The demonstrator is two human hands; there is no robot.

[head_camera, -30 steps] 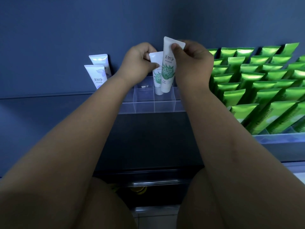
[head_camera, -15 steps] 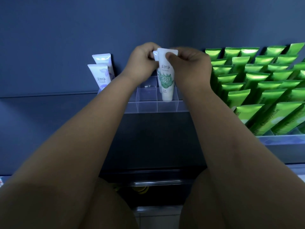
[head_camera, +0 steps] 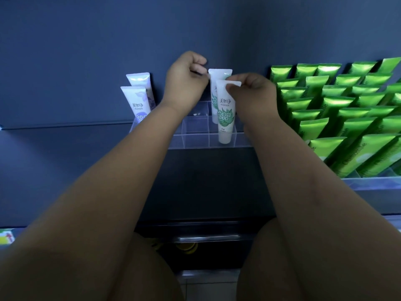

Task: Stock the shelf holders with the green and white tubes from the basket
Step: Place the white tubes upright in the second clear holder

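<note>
- The front tube (head_camera: 225, 114) is showing a white body with a green leaf print, dark Chinese characters and the word "maxam" under them; its flat crimped end is pointing up and its cap end is pointing down.
- It is standing almost upright, with its lower end sitting inside a front compartment of the clear holder (head_camera: 195, 137).
- The right hand (head_camera: 253, 94) is pinching the crimped top of this tube, its fingers (head_camera: 232, 89) curling round the seal.
- The rear tube (head_camera: 218, 80), of the same white and green look, is standing just behind the front one in the next compartment back, and is partly hidden by it.
- The left hand (head_camera: 184, 83) is hovering at the rear tube's upper left corner with its fingers curled; whether they are gripping the tube cannot be told.
- The holder's other visible compartments are lying open to the left of the two tubes.
- Two purple-and-white tubes (head_camera: 136, 103) are leaning at the holder's left end, against the dark blue back wall (head_camera: 86, 51).
- Rows of bright green tubes (head_camera: 329, 105) are filling a second holder to the right.
</note>
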